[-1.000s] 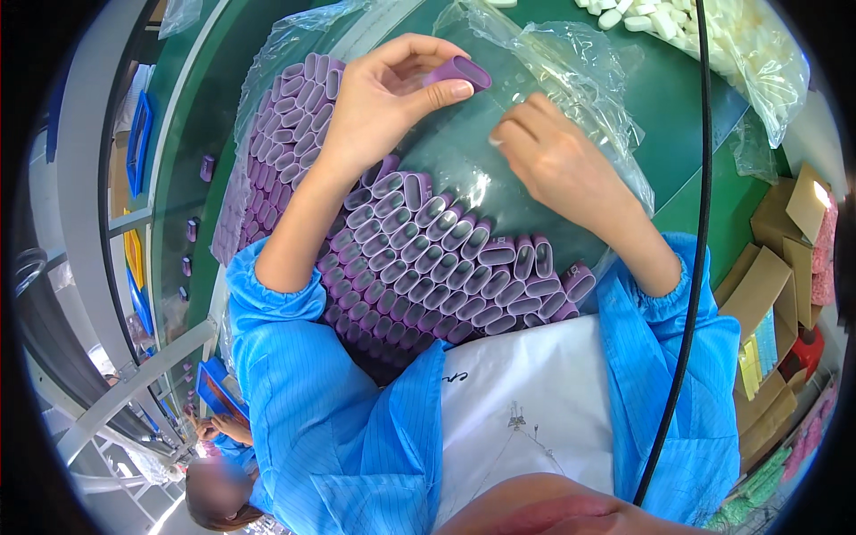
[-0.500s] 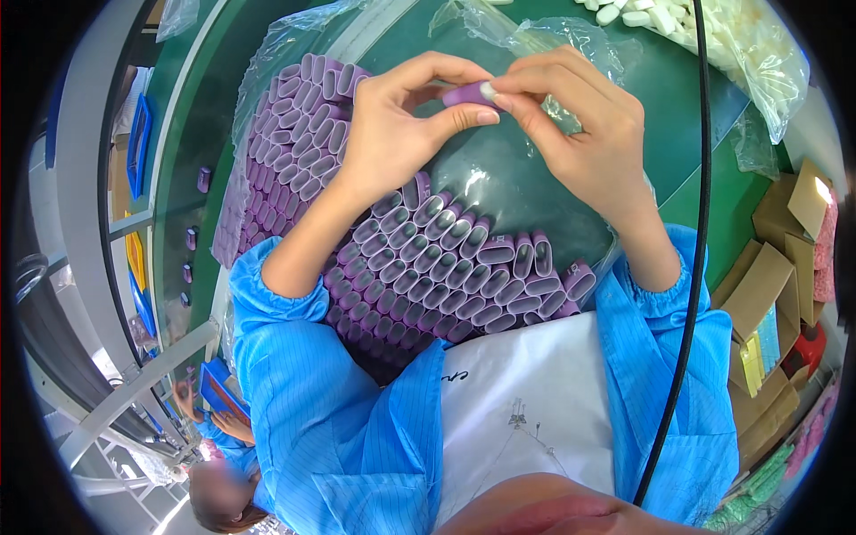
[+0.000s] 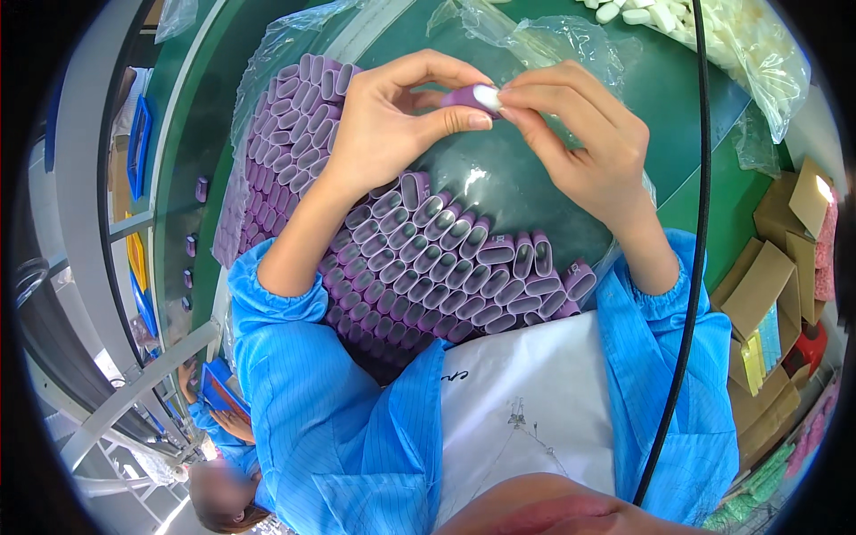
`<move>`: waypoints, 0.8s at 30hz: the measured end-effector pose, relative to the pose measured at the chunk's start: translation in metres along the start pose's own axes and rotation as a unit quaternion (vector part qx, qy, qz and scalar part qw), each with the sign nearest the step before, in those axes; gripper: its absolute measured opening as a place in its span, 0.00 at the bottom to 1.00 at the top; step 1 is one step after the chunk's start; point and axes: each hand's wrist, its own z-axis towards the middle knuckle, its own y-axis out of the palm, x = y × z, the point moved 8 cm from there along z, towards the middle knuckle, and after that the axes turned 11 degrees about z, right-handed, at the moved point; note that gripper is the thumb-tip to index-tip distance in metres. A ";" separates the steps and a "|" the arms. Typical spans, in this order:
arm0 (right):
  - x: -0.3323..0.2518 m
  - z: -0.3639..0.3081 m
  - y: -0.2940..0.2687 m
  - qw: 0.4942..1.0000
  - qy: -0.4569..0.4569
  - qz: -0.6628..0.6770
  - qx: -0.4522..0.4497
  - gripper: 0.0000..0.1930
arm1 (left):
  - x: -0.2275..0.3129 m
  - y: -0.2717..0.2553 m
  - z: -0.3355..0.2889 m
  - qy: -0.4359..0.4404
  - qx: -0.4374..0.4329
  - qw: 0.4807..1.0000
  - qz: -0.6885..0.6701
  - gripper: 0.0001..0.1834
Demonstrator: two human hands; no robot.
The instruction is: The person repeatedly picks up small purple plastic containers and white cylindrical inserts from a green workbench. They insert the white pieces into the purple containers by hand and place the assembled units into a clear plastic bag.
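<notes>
Between the thumb and fingers of my left hand (image 3: 392, 111) is a purple oval sleeve (image 3: 461, 96), its end turned to the right. A white insert (image 3: 487, 96) shows in that end. My right hand (image 3: 580, 134) pinches the tip of the insert with thumb and forefinger. Under and below my hands stand packed rows of purple sleeves (image 3: 428, 267), their hollow oval mouths facing up. How deep the insert sits in the sleeve is hidden.
Clear plastic bags (image 3: 557, 45) lie on the green table (image 3: 660, 107). A bag of white pieces (image 3: 660, 16) is at the far right. A black cable (image 3: 700, 223) hangs in front. Cardboard boxes (image 3: 758, 294) stand right. At lower left, another person (image 3: 223, 481) works; several sleeves sit on the belt (image 3: 202, 189).
My right hand has dropped slightly, and the purple sleeve has tilted so more of the white insert shows. My left hand stays round the sleeve.
</notes>
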 end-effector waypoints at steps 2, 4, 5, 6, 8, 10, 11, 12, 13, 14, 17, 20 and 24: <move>-0.003 -0.003 0.002 1.000 -0.019 -0.011 0.003 0.13 | 0.001 -0.001 0.000 0.006 0.001 1.000 0.009 0.15; -0.006 -0.004 0.002 0.999 -0.041 -0.008 0.005 0.14 | 0.002 -0.003 0.000 0.015 0.008 1.000 -0.003 0.15; -0.008 -0.003 0.001 0.999 -0.053 -0.001 0.005 0.14 | 0.001 -0.004 0.000 0.012 0.014 1.000 -0.009 0.15; -0.009 -0.002 0.001 0.998 -0.065 0.007 0.005 0.14 | 0.001 -0.005 0.000 0.009 0.019 1.000 -0.016 0.16; -0.012 -0.005 0.002 0.996 -0.087 -0.006 0.008 0.15 | 0.001 -0.006 0.000 0.004 0.024 0.999 -0.026 0.16; -0.015 -0.006 0.004 0.994 -0.107 -0.023 0.009 0.15 | 0.002 -0.005 -0.001 0.002 0.020 0.999 -0.035 0.16; -0.016 -0.005 0.005 0.993 -0.116 -0.033 0.008 0.15 | 0.002 -0.005 -0.002 -0.003 0.022 0.999 -0.034 0.16; -0.018 -0.005 0.006 0.991 -0.126 -0.042 0.006 0.15 | 0.002 -0.004 -0.003 -0.008 0.024 0.999 -0.032 0.17; -0.017 -0.005 0.006 0.991 -0.124 -0.044 0.005 0.16 | 0.002 -0.003 -0.002 -0.012 0.025 0.999 -0.031 0.18; -0.017 -0.006 0.007 0.991 -0.123 -0.046 0.004 0.16 | 0.000 -0.002 -0.001 -0.010 0.020 0.999 -0.043 0.17; -0.016 -0.007 0.007 0.992 -0.116 -0.043 0.006 0.16 | -0.006 0.001 -0.002 -0.021 0.013 0.996 -0.087 0.15; -0.014 -0.008 0.007 0.995 -0.094 -0.037 0.010 0.15 | -0.010 0.005 -0.003 -0.049 0.012 0.990 -0.132 0.16; -0.011 -0.002 0.006 0.998 -0.063 -0.021 -0.001 0.12 | -0.002 0.001 -0.004 -0.023 0.021 0.996 -0.080 0.16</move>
